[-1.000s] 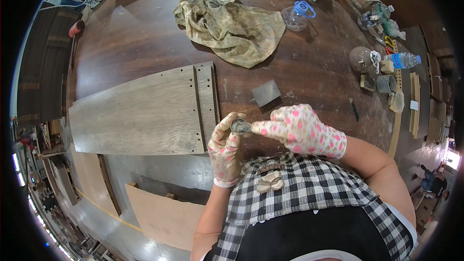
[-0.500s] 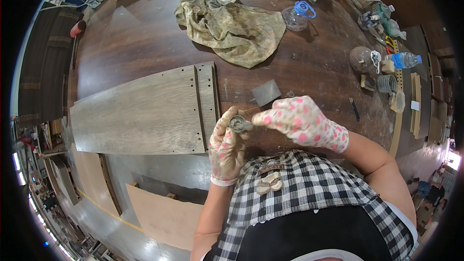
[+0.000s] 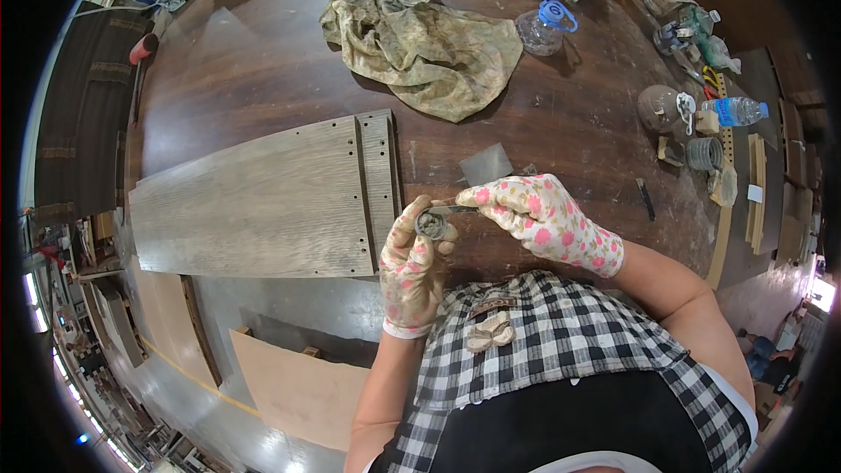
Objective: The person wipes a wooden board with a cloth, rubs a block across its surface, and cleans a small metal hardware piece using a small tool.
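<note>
My left hand (image 3: 409, 278), in a floral work glove, grips a small round pot (image 3: 431, 224) of greyish paste, its open top facing up. My right hand (image 3: 556, 226), gloved alike, pinches a thin, narrow strip-like tool (image 3: 457, 208). Its tip is at the pot's rim; whether it touches is too small to tell. Left of my hands lies a grey wood-grain panel (image 3: 254, 201) with small dark holes near its right end. A narrower board (image 3: 380, 158) with similar holes shows along that end. Just beyond my fingers rests a grey square sheet (image 3: 488, 164), probably sandpaper.
A crumpled patterned cloth (image 3: 429, 52) lies at the far middle of the brown table, beside a blue-capped clear jug (image 3: 540, 35). Bottles, a large jar (image 3: 661, 109) and a glass jar (image 3: 703, 154) line the right side. A thin black piece (image 3: 646, 200) lies right of my hand.
My right hand has turned slightly, and the thin tool now shows plainly across the pot's rim. My left hand keeps the pot in nearly the same place.
</note>
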The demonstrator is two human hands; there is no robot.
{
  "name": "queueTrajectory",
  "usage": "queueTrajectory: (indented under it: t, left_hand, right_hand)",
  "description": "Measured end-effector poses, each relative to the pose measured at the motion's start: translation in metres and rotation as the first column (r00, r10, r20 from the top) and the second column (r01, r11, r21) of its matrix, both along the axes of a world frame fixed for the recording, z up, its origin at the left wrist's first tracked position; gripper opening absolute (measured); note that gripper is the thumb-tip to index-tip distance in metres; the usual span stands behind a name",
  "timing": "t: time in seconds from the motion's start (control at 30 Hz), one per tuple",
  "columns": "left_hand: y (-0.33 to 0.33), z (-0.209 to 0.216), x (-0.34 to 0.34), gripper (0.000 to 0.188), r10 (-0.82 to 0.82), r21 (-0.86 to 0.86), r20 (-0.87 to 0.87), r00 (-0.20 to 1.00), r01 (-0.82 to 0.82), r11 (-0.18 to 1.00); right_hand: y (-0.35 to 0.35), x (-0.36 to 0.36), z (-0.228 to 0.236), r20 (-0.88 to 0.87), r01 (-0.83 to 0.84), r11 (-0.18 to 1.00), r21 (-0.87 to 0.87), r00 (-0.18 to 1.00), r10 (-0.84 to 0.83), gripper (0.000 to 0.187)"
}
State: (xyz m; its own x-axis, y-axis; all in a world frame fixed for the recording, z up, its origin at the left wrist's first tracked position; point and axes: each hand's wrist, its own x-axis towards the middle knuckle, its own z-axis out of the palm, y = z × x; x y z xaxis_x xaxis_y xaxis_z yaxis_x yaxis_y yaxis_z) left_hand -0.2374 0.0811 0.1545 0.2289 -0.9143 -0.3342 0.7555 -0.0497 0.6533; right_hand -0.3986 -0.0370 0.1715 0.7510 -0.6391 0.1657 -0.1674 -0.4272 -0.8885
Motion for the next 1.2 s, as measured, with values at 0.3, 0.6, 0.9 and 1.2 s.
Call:
queueTrajectory:
  t: [0.3,0.6,0.9,1.2]
  left_hand:
    - [-0.001,-0.001,0.006,0.063,-0.074,0.026,-0.061,0.995,0.076,0.997]
    - [-0.006,0.002,0.001,0.055,-0.092,-0.059,-0.087,0.992,0.087,0.994]
    - [0.003,0.017,0.007,0.052,-0.216,-0.020,-0.003,0.976,0.216,0.976]
    - [0.010,0.016,0.022,0.051,-0.383,-0.065,-0.066,0.921,0.379,0.923]
  right_hand:
    - [-0.018,-0.011,-0.007,0.051,-0.167,0.986,-0.023,0.984,0.168,0.029]
    - [-0.011,-0.023,-0.001,0.132,-0.122,0.983,-0.138,0.981,0.141,0.036]
    - [0.008,-0.014,0.027,-0.029,-0.021,1.000,-0.005,0.999,0.021,0.021]
    - [0.027,-0.014,0.029,-0.012,-0.018,1.000,0.000,1.000,0.018,0.019]
